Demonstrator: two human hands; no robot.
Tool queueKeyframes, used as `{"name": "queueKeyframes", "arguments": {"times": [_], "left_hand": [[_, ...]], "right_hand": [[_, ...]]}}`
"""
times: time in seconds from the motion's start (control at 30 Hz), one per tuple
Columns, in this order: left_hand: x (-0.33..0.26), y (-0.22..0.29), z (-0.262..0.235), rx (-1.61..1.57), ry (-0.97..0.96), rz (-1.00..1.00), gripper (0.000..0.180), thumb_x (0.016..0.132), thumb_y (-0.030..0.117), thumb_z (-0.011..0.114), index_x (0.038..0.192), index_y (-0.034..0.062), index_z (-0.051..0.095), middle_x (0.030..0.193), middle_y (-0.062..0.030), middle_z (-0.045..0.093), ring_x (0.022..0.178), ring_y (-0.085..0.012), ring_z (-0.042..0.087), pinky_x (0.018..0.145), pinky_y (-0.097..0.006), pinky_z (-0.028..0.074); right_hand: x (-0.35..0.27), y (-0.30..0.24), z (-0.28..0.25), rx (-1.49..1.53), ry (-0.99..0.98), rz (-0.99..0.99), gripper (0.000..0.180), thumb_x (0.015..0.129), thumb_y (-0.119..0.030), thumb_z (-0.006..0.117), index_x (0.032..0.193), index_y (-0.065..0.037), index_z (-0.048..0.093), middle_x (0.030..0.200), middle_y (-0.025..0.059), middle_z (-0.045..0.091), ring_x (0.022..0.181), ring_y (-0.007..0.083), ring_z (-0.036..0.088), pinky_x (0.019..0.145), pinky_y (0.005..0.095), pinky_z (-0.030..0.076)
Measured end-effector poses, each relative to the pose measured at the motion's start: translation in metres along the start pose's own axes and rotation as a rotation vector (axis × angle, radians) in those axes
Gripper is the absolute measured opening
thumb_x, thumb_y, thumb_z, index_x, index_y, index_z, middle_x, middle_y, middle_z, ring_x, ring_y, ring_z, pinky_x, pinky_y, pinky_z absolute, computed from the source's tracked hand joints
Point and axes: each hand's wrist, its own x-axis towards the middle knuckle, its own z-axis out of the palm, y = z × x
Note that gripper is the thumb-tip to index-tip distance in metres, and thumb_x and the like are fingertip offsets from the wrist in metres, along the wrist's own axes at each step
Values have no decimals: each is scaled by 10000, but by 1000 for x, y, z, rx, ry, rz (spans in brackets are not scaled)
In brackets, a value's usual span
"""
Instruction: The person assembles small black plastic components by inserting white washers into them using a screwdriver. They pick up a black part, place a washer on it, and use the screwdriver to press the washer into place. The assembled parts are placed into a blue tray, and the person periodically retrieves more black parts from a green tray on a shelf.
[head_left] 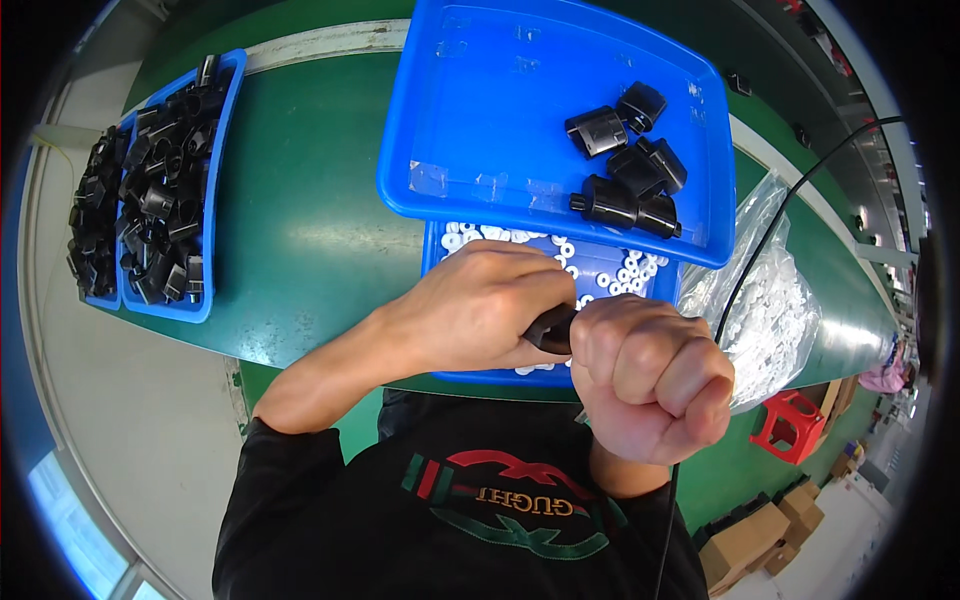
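My left hand is closed around a black plastic part, mostly covered by the fingers. Right beside it, my right hand makes a tight fist against the part's end; whatever it grips is hidden. Both hands are over a lower blue tray that holds many small white rings. Above and overlapping that one, a larger blue tray carries several black plastic housings grouped at its right side.
Two blue bins heaped with black parts stand at the left of the green table. A clear plastic bag of white pieces lies at the right. A black cable hangs past my right hand. A red stool and cardboard boxes are beyond.
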Motion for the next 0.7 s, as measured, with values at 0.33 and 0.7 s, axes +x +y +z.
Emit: {"name": "queueKeyframes", "arguments": {"times": [0.33, 0.7], "left_hand": [[14, 22, -14, 69, 77, -85, 244, 605, 58, 828, 801, 53, 684, 671, -50, 623, 599, -173, 600, 533, -284, 435], [28, 29, -37, 291, 10, -66, 506, 675, 467, 639, 863, -1, 679, 632, -94, 586, 575, -231, 537, 546, -326, 410]], "right_hand": [[1, -40, 0, -257, -65, -285, 385, 919, -207, 562, 605, -108, 362, 524, -8, 327, 422, 146, 357, 402, 315, 241], [-42, -12, -56, -1690, -236, 109, 213, 743, -139, 756, 898, -43, 647, 738, 45, 527, 530, 175, 568, 469, 304, 460]]}}
